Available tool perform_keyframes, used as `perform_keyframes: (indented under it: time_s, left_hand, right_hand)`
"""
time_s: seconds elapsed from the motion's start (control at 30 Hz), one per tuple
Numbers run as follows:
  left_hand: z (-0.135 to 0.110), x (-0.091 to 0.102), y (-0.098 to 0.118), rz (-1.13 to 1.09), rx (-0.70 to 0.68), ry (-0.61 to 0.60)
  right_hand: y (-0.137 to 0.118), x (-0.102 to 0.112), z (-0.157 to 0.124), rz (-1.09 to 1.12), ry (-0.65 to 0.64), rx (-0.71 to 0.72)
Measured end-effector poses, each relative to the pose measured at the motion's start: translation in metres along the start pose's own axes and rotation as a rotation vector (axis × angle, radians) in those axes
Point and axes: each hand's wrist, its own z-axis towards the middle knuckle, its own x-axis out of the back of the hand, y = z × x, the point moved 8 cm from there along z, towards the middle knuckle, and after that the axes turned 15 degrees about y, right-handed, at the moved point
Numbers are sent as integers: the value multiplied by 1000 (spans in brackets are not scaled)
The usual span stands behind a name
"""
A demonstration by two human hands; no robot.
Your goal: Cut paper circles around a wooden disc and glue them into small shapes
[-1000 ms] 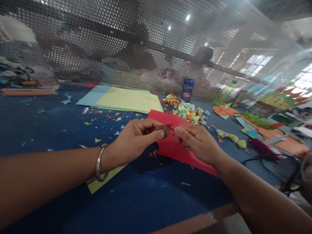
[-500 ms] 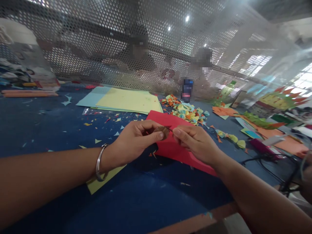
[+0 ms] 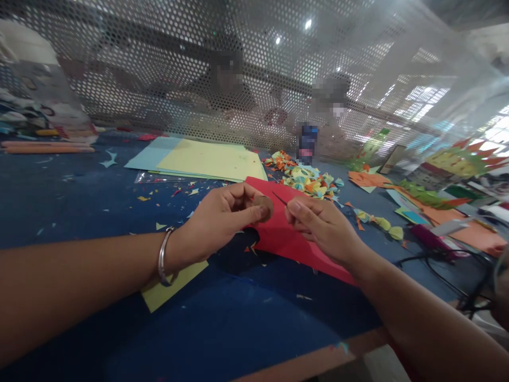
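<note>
Over a sheet of red paper, my left hand pinches a small brown rounded piece between thumb and fingers; its material is hard to make out. My right hand is closed on a thin dark pointed stick, whose tip points left toward the brown piece. A gap separates the tip from that piece. Under my left wrist lies a strip of yellow paper.
Yellow and blue sheets are stacked behind my hands. A pile of small cut paper pieces lies right of them. Scraps dot the blue table. A perforated screen stands behind, with people beyond. Orange paper and a cable lie right.
The dark stick has come away from the brown piece as my right hand drew slightly right. More of the stick shows, and the brown piece has turned a little in my left hand.
</note>
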Motion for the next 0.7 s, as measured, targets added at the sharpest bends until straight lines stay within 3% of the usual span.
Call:
perform_keyframes:
  time_s: [0.23,0.53,0.7]
  left_hand:
    - [2,9,-1,99,1,91]
    - [-3,1,-3,159,21,4]
    - [-2,2,0,211,-29,21]
  right_hand:
    - [0,-1,0,37,6,-15]
    - [-1,-2,-1,-96,-26,94]
    - [-3,-2,-2,-159,-33,132]
